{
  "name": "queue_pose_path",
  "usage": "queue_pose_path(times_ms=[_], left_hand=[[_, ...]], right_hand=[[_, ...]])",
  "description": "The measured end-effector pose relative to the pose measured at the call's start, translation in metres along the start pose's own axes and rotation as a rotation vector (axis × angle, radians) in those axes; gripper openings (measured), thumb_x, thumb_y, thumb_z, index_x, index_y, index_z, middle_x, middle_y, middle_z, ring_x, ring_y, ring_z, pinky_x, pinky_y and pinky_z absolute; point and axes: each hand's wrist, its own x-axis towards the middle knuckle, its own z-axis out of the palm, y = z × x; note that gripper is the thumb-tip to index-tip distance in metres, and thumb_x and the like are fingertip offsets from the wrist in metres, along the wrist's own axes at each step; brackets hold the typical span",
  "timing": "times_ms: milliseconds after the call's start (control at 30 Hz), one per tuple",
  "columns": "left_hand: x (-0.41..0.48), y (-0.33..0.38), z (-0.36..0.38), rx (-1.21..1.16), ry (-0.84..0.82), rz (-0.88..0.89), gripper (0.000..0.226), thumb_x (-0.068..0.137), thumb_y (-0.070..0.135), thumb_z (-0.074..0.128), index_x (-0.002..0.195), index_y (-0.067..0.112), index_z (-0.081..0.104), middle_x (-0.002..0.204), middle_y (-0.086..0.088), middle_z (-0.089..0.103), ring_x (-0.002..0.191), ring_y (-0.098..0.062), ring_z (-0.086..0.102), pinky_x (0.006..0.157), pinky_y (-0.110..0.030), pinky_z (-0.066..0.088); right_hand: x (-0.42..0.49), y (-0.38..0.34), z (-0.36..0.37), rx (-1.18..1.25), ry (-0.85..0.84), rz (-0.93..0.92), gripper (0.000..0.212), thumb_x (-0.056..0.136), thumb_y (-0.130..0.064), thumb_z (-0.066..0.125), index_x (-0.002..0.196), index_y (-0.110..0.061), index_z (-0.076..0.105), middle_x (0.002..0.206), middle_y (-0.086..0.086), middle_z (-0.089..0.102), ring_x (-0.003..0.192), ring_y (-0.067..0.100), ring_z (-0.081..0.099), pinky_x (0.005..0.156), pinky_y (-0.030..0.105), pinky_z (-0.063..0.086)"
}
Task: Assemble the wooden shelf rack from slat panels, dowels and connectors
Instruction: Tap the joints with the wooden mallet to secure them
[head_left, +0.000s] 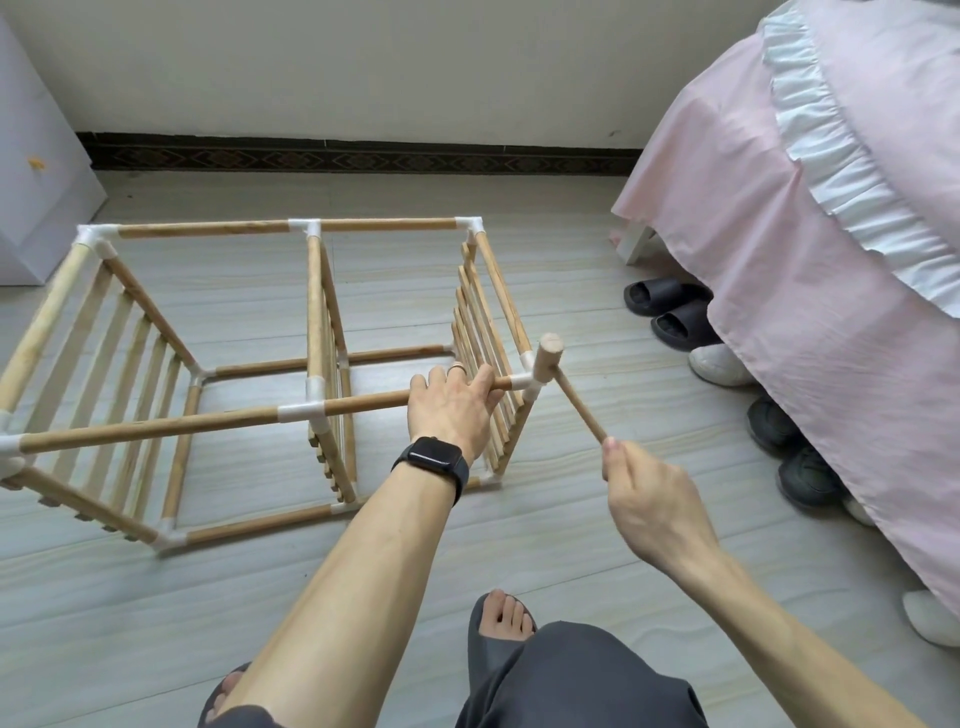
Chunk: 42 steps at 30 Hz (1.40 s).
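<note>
Head view: I steady the rack (208, 421) and hold a mallet (549, 358) at its corner.
The rack lies on its side on the floor (561, 530), its slat panels (488, 338) upright at both ends and the middle. My left hand (452, 405), a watch (434, 457) on its wrist, curls over the near upper dowel (374, 402), just beside the white corner connector (524, 383). My right hand (649, 499) pinches the end of the mallet's handle. The mallet's head sits at that connector, and I cannot tell whether they touch. Several shoes (670, 306) lie beneath the pink bed cover (779, 260) on the right.
</note>
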Motion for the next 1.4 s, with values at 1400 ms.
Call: queue_pose_path(times_ms=[1400], left_hand=[[0.017,-0.168,-0.004,-0.292,0.079,-0.303,0.075,0.102,0.020,0.038,0.161,0.025,-0.008,0.158,-0.016,0.028,0.112,-0.033,0.056,0.092,-0.051,0.053]], right_hand=[[0.146,-0.065,0.038,-0.133,-0.086,0.059,0.053,0.107,-0.047,0.017,0.110,-0.015,0.058,0.102,0.016,0.068,0.084,0.032,0.053,0.074,0.042,0.041]])
